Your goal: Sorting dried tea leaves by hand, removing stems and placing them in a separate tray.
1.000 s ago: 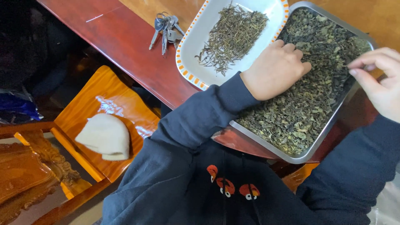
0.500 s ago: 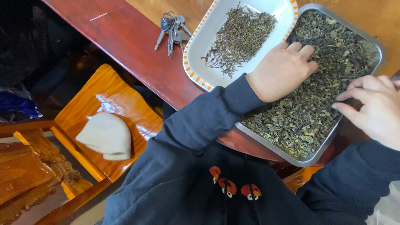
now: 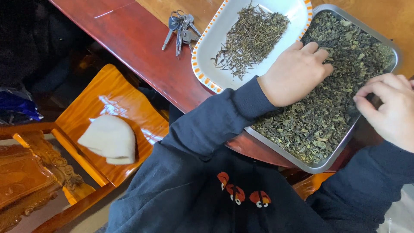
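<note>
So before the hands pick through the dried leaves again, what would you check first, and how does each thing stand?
1. Left hand resting on the dried leaves in the metal tray: ok.
2. Right hand over the tray's right edge, fingertips pinched together: ok; whether it holds a leaf: cannot tell.
3. Tray fully on the red table: not ok, its near corner overhangs the edge.
4. White dish with orange rim beside the tray, holding the pile of thin stems: ok.
5. Keys lying apart from the dish: ok.
</note>
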